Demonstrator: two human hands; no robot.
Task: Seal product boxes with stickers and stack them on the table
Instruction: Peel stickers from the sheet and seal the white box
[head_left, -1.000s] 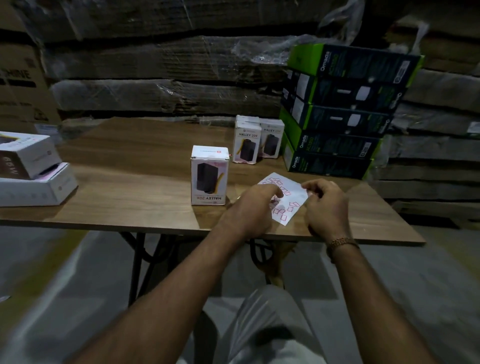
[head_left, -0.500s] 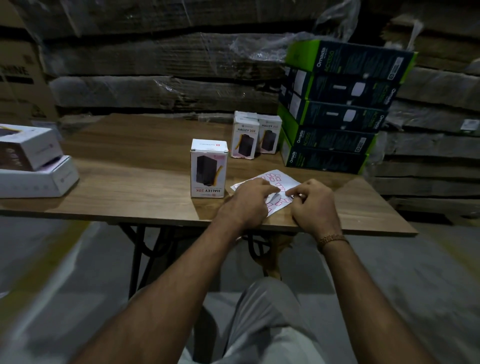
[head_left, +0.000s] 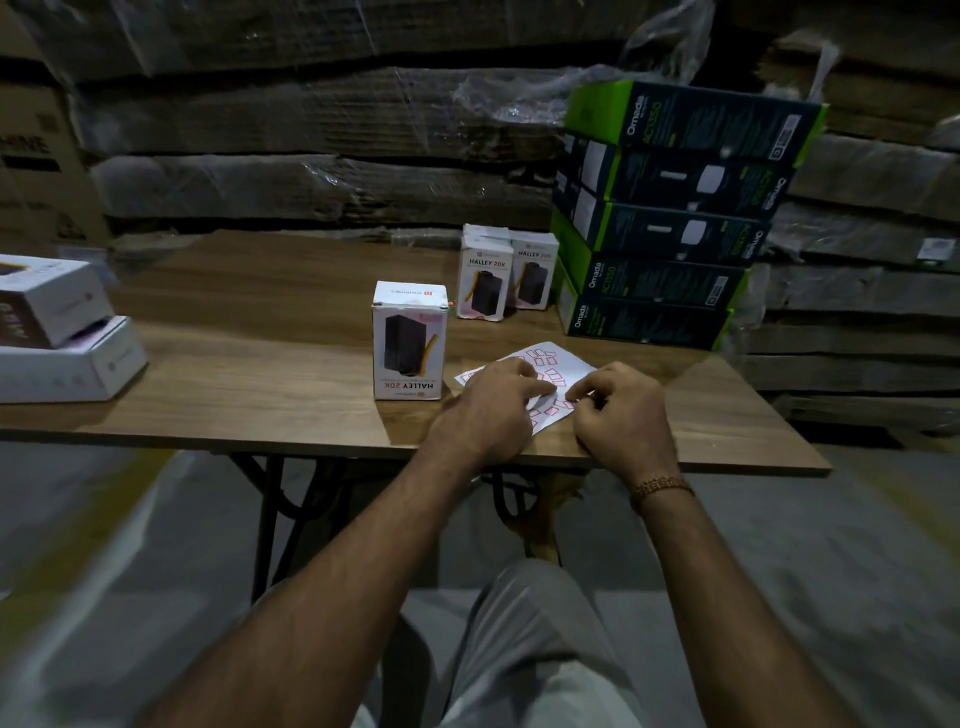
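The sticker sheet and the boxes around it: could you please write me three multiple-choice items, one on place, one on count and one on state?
1. Where does the sticker sheet lie?
A. on the near table edge, right of the nearest Halley 20K box
B. on top of the green stack
C. on the floor

2. How many Omada boxes are stacked?
A. two
B. five
C. eight

3. What is the left hand doing?
A. lifting a box
B. resting on the sheet
C. hanging off the table

Answers: 1 A, the sheet lies flat beside that box; 2 B, five green-edged boxes show; 3 B, its fingers lie on the sheet, near the right hand.
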